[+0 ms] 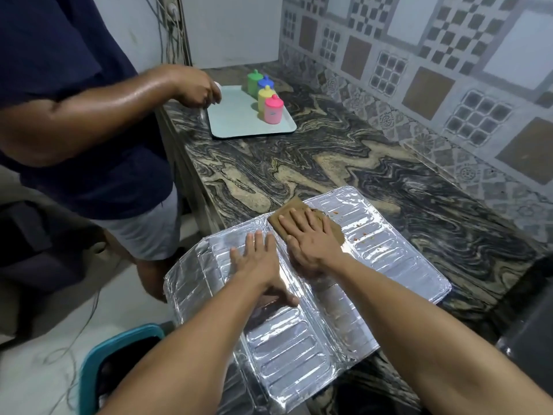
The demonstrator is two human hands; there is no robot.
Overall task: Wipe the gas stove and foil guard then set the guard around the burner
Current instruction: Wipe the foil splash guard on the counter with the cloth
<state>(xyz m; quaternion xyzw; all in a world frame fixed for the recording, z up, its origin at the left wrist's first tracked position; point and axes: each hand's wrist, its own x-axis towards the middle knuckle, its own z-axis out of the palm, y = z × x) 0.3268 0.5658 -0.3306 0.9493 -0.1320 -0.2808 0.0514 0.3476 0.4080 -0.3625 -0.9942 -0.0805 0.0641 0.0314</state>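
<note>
The shiny foil guard (389,265) lies unfolded and flat on the marbled countertop (329,157), its left panel hanging over the counter's front edge. Small red and green food specks dot its far right panel. My right hand (311,238) presses flat, fingers spread, on a brown cloth (291,208) at the guard's far middle. My left hand (258,262) lies flat, palm down, on the foil just left of it, holding nothing. A dark edge of the stove (529,333) shows at the far right.
Another person in a dark shirt stands at the left, a hand (197,89) over a pale tray (239,121) carrying several coloured lidded jars (266,94). A teal-rimmed bin (119,354) sits on the floor below the counter. A patterned tiled wall (434,70) backs the counter.
</note>
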